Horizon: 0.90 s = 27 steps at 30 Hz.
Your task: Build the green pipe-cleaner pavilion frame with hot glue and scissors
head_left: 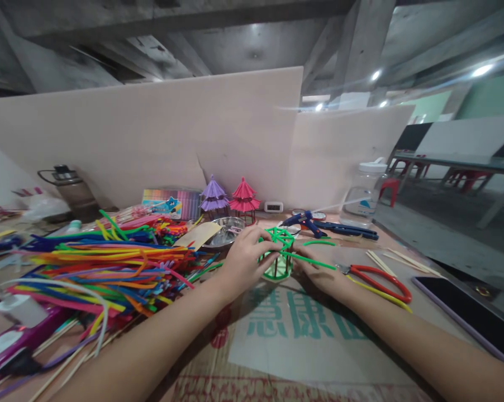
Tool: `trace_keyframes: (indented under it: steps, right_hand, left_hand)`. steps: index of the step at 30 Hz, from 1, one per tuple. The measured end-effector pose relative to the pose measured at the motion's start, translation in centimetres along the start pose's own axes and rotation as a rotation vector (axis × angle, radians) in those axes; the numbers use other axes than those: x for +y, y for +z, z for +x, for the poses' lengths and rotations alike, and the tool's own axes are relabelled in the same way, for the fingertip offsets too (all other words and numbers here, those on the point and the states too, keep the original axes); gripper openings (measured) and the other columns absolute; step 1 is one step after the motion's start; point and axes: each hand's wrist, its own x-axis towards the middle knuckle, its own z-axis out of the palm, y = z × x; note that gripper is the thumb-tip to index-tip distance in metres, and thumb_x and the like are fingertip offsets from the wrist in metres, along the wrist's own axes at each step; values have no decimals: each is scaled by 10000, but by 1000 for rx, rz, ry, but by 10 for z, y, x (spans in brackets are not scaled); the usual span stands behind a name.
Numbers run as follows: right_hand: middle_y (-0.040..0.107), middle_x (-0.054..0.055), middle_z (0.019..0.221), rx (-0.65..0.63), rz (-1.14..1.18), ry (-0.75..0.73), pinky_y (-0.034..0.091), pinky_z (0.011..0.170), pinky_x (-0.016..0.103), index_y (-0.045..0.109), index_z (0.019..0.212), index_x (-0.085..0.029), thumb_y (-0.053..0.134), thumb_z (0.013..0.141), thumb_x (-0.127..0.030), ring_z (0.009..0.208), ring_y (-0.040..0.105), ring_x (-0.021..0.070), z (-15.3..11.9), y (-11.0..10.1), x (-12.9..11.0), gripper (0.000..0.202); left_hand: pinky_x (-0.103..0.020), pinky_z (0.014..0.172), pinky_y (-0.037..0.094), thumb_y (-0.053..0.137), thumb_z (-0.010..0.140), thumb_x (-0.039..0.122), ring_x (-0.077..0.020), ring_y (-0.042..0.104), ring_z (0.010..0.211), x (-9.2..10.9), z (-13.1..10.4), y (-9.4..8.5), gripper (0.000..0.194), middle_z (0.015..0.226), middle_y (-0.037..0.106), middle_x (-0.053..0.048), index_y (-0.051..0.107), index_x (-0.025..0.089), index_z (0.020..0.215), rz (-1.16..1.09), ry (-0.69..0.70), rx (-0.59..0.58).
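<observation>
Between my hands stands a small green pavilion frame (283, 237), with brown posts and a pale green base. My left hand (250, 254) is closed at its left side, thumb and fingers pinching a green pipe cleaner (314, 261) against the upper rim. The pipe cleaner's free end sticks out to the right, over my right hand (319, 276). My right hand is closed against the frame's right side and steadies it; some of its fingertips are hidden behind the frame and pipe cleaner.
A large heap of coloured pipe cleaners (109, 268) lies at left. Behind stand purple (214, 198) and pink (244, 198) pavilion models and a metal bowl (218, 240). At right are a blue glue gun (308, 222), red-handled pliers (381, 279), a phone (465, 312) and a clear bottle (363, 192).
</observation>
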Motion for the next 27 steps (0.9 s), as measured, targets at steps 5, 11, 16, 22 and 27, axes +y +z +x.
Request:
trace_keyframes:
  steps: [5,11,16,22,27]
  right_hand:
    - [617,18,704,22,-59,27,452,642,328,560,769,-224,409,934,-397,665,568,195,0,-2,3,283]
    - [601,9,688,14,-34,24,434,622,312,538,780,-237,394,945,-405,661,561,190,-3,0,5,276]
    - [593,5,661,18,-50,34,421,612,308,526,732,-233,412,932,-390,634,545,183,-2,-1,0,279]
    - [589,9,684,55,-19,34,421,605,301,544,740,-227,429,942,-440,650,544,180,-1,1,1,315]
    - [561,7,644,73,7,42,405,570,294,518,700,-229,429,934,-469,611,522,172,0,3,3,347]
  left_hand:
    - [-406,962,446,618,918,253,-206,582,1033,2,-3,2,100,1018,642,-63,679,202,980,-42,1,9]
    - [-408,964,450,630,913,252,-199,595,987,2,1,-1,92,969,651,-58,689,188,944,-61,-9,6]
    - [-399,940,464,646,905,261,-198,594,968,0,3,-1,99,945,649,-61,710,188,925,-67,-13,8]
    - [-382,897,458,611,930,330,-205,589,965,-3,11,-11,173,969,692,-58,740,236,995,-104,12,-112]
    - [-360,862,450,485,991,367,-213,588,969,4,21,-28,260,1013,689,-80,663,183,1038,-172,-114,-108]
